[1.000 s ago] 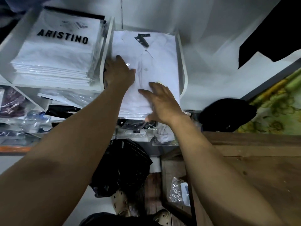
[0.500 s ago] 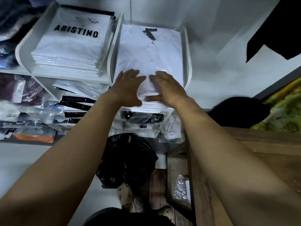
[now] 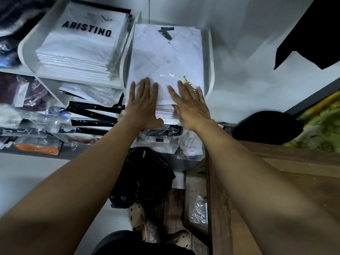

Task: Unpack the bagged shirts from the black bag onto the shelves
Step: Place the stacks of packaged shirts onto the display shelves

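Observation:
A stack of white bagged shirts [image 3: 165,57] fills the right-hand compartment of the white shelf [image 3: 210,70]. My left hand [image 3: 142,105] lies flat with straight fingers on the near end of the top shirt. Beside it my right hand [image 3: 190,105] presses the same shirt, fingers spread, just below a small handwritten label [image 3: 185,80]. The black bag [image 3: 141,177] sits crumpled on the floor below the shelves, between my arms. How much it holds is hidden.
The left compartment holds a stack of white bags printed ARISTINO [image 3: 81,46]. Lower shelves are crowded with mixed bagged clothes [image 3: 36,115]. A wooden counter [image 3: 276,181] stands at the right, with a black cap-like thing [image 3: 266,127] behind it. My sandalled feet [image 3: 139,218] stand below.
Both hands slid from the middle of the top shirt back to its near edge and flattened, fingers now straight. The view has shifted slightly closer to the shelves.

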